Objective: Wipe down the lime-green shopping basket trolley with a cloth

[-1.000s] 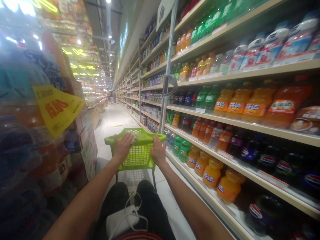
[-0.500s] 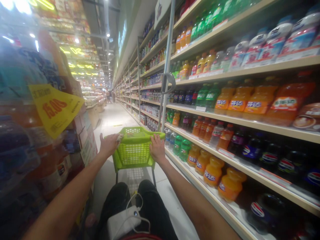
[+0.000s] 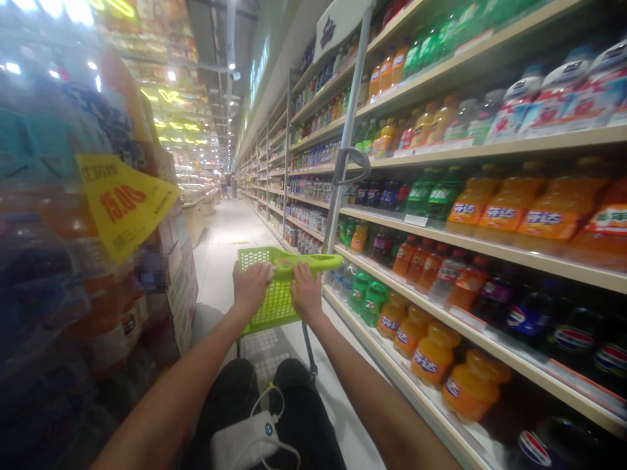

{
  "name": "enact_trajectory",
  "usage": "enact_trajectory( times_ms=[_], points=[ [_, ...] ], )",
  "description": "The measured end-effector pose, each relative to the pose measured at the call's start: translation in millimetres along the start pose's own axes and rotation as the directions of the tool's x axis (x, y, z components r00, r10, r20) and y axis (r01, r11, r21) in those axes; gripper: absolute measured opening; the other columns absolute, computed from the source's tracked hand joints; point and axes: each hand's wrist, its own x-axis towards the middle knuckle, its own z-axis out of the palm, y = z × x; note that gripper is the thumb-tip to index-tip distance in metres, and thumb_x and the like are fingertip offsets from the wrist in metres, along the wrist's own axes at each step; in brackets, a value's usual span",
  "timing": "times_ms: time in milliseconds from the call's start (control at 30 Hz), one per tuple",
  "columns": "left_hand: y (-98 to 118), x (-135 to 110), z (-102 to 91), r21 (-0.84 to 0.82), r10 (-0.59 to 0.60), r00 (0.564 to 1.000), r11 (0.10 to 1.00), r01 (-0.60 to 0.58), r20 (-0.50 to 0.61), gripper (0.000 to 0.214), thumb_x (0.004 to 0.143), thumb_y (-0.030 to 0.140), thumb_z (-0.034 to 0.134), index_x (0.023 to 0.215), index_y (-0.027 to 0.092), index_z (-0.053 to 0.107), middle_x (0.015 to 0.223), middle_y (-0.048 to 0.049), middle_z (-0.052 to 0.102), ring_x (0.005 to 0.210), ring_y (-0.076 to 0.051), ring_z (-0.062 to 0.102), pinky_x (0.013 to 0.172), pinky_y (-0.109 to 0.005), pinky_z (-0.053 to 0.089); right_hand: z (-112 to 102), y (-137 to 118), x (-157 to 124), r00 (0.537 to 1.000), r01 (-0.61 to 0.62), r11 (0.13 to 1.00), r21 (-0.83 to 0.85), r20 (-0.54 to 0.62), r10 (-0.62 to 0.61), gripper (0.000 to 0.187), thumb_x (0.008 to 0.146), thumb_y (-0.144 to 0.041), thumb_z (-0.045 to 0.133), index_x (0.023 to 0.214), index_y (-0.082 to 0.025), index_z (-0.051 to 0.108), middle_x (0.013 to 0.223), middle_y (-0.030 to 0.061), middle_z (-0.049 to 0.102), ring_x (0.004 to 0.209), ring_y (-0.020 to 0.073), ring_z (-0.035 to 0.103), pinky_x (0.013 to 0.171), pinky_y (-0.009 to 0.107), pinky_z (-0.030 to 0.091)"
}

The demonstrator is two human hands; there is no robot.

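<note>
A lime-green shopping cart (image 3: 274, 307) stands in the aisle in front of me. My left hand (image 3: 251, 287) is closed on its handle bar (image 3: 313, 262), with a bit of white paper or cloth pressed under the fingers. My right hand (image 3: 306, 294) grips the same bar just to the right. The basket looks empty through its mesh.
Shelves of orange, green and dark soda bottles (image 3: 470, 215) run along the right, with a metal pole (image 3: 345, 143) at their edge. A stacked drinks display with a yellow price sign (image 3: 125, 202) crowds the left. The white-tiled aisle (image 3: 230, 228) stretches ahead; distant people stand far down.
My left hand slid right along the handle, close to my right hand. The cart has turned slightly, and the view has shifted a little to the left.
</note>
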Motion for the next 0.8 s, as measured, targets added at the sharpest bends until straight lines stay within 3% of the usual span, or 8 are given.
enact_trajectory(
  times_ms=[167, 333, 433, 567, 800],
  points=[
    [5.6, -3.6, -3.9, -0.085, 0.071, 0.997, 0.994, -0.069, 0.013, 0.032, 0.083, 0.022, 0.044, 0.113, 0.028, 0.053, 0.122, -0.0047, 0.059, 0.110, -0.021, 0.054, 0.107, -0.057, 0.005, -0.7, -19.2, 2.5, 0.999, 0.049, 0.997, 0.063, -0.003, -0.049, 0.041, 0.086, -0.019, 0.036, 0.125, -0.016, 0.048, 0.138, 0.0096, 0.041, 0.132, 0.0213, 0.029, 0.106, 0.050, 0.015],
    [-19.6, -8.0, -5.6, -0.144, -0.072, 0.996, 0.987, 0.078, 0.047, 0.040, 0.082, 0.019, 0.039, 0.120, 0.028, 0.049, 0.126, -0.0037, 0.056, 0.113, -0.021, 0.052, 0.107, -0.056, 0.010, -4.7, -7.5, 3.1, 1.000, 0.018, 0.997, 0.073, 0.002, -0.018, 0.040, 0.086, -0.020, 0.037, 0.123, -0.016, 0.049, 0.137, 0.0096, 0.042, 0.130, 0.0223, 0.031, 0.106, 0.051, 0.013],
    [-24.3, -7.9, -2.5, -0.195, -0.123, 0.988, 0.971, 0.139, 0.093, 0.041, 0.081, 0.018, 0.036, 0.119, 0.028, 0.049, 0.127, -0.0028, 0.055, 0.117, -0.020, 0.049, 0.106, -0.054, 0.015, -4.5, -8.9, 0.9, 1.000, 0.010, 0.996, 0.092, -0.020, -0.009, 0.040, 0.085, -0.020, 0.037, 0.123, -0.016, 0.050, 0.135, 0.0097, 0.045, 0.129, 0.0219, 0.033, 0.107, 0.050, 0.013],
    [-12.2, -4.1, -1.1, -0.207, -0.077, 0.991, 0.974, 0.098, 0.107, 0.038, 0.081, 0.019, 0.039, 0.116, 0.028, 0.052, 0.125, -0.0020, 0.057, 0.115, -0.020, 0.050, 0.106, -0.054, 0.013, -1.1, -16.9, -2.9, 0.998, 0.060, 0.991, 0.121, -0.038, -0.055, 0.039, 0.086, -0.022, 0.036, 0.122, -0.016, 0.050, 0.132, 0.0098, 0.048, 0.128, 0.0210, 0.035, 0.107, 0.049, 0.012],
    [27.9, -2.5, 3.2, -0.236, 0.010, 0.999, 0.972, 0.003, 0.053, 0.032, 0.084, 0.022, 0.042, 0.114, 0.027, 0.053, 0.123, -0.0043, 0.058, 0.113, -0.019, 0.052, 0.106, -0.055, 0.012, 1.1, 0.5, -10.8, 0.991, -0.017, 0.995, 0.101, -0.131, 0.030, 0.040, 0.088, -0.023, 0.030, 0.123, -0.014, 0.048, 0.131, 0.0117, 0.049, 0.127, 0.0217, 0.036, 0.105, 0.047, 0.016]
  ],
)
